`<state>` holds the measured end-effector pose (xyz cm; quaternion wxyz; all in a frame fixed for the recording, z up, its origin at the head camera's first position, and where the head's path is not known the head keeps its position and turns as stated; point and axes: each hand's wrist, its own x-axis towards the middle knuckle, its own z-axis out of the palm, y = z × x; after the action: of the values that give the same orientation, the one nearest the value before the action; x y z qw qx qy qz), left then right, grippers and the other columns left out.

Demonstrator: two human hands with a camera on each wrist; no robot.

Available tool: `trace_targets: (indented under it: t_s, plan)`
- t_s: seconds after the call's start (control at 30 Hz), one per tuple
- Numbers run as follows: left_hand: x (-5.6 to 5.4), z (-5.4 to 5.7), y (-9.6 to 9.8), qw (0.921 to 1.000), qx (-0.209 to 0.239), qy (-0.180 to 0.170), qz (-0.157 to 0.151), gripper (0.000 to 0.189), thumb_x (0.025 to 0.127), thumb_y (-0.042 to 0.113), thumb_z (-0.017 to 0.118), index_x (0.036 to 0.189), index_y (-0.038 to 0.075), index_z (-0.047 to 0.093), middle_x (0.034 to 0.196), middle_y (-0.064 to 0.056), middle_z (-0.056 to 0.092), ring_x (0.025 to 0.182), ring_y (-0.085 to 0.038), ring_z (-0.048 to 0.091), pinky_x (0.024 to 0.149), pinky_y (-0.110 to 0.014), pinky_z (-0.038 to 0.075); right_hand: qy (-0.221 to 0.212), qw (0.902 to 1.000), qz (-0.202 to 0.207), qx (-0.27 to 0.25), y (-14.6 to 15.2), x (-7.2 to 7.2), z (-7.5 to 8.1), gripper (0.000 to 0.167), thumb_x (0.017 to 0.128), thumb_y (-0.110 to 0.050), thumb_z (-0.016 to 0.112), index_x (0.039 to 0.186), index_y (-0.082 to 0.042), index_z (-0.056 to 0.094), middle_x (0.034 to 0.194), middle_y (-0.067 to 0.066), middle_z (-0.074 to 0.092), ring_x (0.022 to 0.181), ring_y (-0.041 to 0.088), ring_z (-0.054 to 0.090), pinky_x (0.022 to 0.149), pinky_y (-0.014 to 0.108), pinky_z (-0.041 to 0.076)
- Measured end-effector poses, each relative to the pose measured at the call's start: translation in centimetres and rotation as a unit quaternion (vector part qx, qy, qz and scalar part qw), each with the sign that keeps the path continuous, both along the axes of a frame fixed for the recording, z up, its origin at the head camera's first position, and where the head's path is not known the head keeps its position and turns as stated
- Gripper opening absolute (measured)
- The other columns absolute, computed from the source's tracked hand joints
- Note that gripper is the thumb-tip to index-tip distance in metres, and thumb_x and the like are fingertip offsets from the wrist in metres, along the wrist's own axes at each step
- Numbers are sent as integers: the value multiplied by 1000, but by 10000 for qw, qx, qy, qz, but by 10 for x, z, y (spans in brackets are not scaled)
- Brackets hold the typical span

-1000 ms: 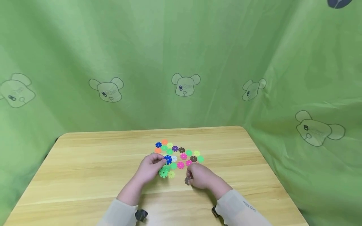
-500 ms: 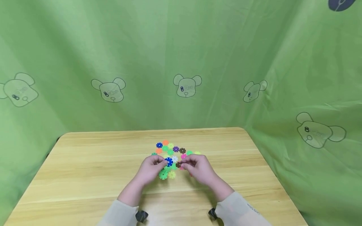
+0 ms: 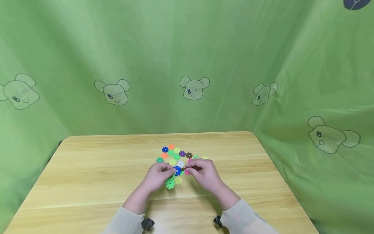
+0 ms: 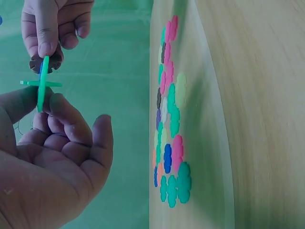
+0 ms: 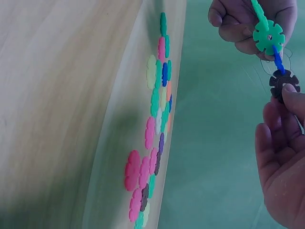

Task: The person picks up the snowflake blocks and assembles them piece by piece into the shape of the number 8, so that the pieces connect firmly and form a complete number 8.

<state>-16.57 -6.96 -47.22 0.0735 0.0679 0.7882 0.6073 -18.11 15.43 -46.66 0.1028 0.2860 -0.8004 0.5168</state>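
My left hand (image 3: pixel 157 175) pinches a small joined cluster of notched plastic snowflake discs. Two green discs (image 5: pixel 269 38) are slotted crosswise to each other, and a blue disc (image 3: pixel 177 171) is fixed to them. Between the thumb and fingers of my right hand (image 3: pixel 206 174) is a brown snowflake disc (image 5: pixel 277 82). Its edge meets the edge of the blue disc in the right wrist view; how deep the slots engage cannot be told. Both hands are raised over the table, facing each other, and the right fingers partly hide the brown disc.
Several loose snowflake discs lie flat on the wooden table (image 3: pixel 87 175) behind and below the hands, among them a white one (image 3: pixel 180 164), a purple one (image 3: pixel 182 153) and an orange one (image 3: pixel 171 147). A green curtain (image 3: pixel 152 48) surrounds the table's far side.
My right hand has lifted the brown disc from near the table and brought it left, up to the blue disc. The left hand with its cluster has shifted slightly right and nearer.
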Motion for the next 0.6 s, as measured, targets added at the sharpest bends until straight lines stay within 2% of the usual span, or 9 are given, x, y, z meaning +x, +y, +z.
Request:
trace_targets:
  t_s: [0.17,0.23,0.4,0.53,0.6]
  plan:
    - [1,3,2,10000,-21,-62,52,16,99,13,70,95,-2,74,88,-4,71,83,-18,62,81,-35,53,1054,9941,111,235,-2,1,-1,15,85,11,81,91,-3,79,89,6,77,74,16,71,63,23,59]
    - [1,4,2,10000,2,-74,61,16,99,12,70,95,-3,74,87,-4,70,82,-18,61,80,-35,53,1318,9908,134,294,-3,1,-1,16,84,12,81,91,-2,79,90,7,77,75,16,71,64,22,60]
    - [1,4,2,10000,6,-88,19,13,98,10,70,94,-2,73,86,-4,69,80,-18,60,78,-33,51,1361,9898,140,384,-4,2,-3,17,85,11,81,91,-4,79,89,5,77,76,14,71,65,19,59]
    - [1,4,3,9998,-32,-6,-174,13,100,12,70,99,0,75,89,-4,71,82,-17,61,79,-35,53,1395,9889,300,409,-4,2,-3,16,85,11,81,91,-3,79,89,6,77,77,16,72,68,20,60]
    - [1,5,3,9996,-77,65,-272,13,101,13,69,102,1,75,92,-3,72,85,-17,63,81,-35,54,1245,9904,351,488,-2,2,-2,15,86,9,81,96,-3,79,92,7,77,80,17,73,70,22,61]
